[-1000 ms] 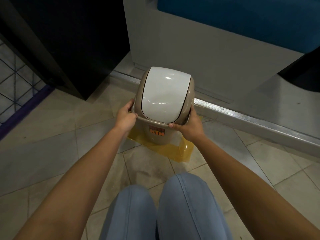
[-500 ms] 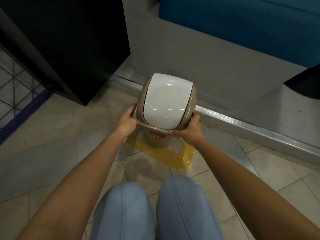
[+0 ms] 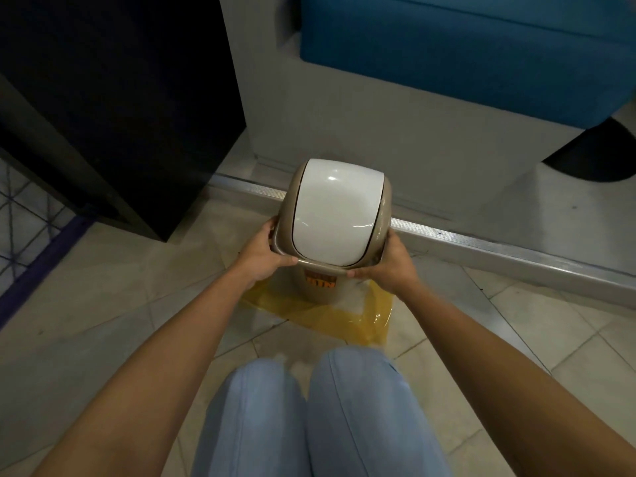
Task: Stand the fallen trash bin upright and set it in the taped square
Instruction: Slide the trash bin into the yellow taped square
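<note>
A small beige trash bin (image 3: pixel 320 287) with a white swing lid (image 3: pixel 335 215) stands upright in the middle of the view. Its base sits inside a square of yellow tape (image 3: pixel 358 318) on the tiled floor. An orange label shows on its front. My left hand (image 3: pixel 265 253) grips the left side of the lid rim. On the opposite side my right hand (image 3: pixel 389 266) holds the rim. The bin hides the far side of the tape.
A metal floor rail (image 3: pixel 481 246) runs behind the bin, with a grey wall base and a blue panel (image 3: pixel 464 53) above. A black cabinet (image 3: pixel 120 108) stands at the left. My knees in light blue jeans (image 3: pixel 309 418) are just below the tape.
The bin has come down lower over the yellow tape, both hands still on its rim. The view has shifted slightly back and up.
</note>
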A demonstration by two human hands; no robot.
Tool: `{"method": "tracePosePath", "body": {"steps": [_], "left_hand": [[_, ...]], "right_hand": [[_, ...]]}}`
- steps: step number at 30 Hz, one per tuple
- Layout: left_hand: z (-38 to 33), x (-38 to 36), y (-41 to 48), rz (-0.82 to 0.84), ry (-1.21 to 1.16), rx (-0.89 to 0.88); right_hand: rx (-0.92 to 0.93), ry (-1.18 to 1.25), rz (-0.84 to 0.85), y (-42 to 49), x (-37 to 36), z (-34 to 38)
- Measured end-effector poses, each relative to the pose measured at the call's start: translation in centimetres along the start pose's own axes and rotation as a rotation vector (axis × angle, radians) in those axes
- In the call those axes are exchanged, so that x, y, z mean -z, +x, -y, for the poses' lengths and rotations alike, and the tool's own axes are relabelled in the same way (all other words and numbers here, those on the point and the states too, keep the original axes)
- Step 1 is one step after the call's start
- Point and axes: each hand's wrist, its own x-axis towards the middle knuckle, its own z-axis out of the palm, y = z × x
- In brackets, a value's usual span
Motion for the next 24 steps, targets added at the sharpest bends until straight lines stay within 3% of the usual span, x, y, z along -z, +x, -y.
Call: {"method": "tracePosePath", "body": {"steps": [7, 24], "left_hand": [[0.0, 0.2, 1.5, 0.005, -0.02, 0.008], [-1.4, -0.4, 3.8, -0.048, -0.061, -0.058]], "right_hand": [[-0.071, -0.017, 0.004, 1.0, -0.1, 0.8], [-0.026, 0.041, -0.038, 3.4, 0.0, 0.8]]}}
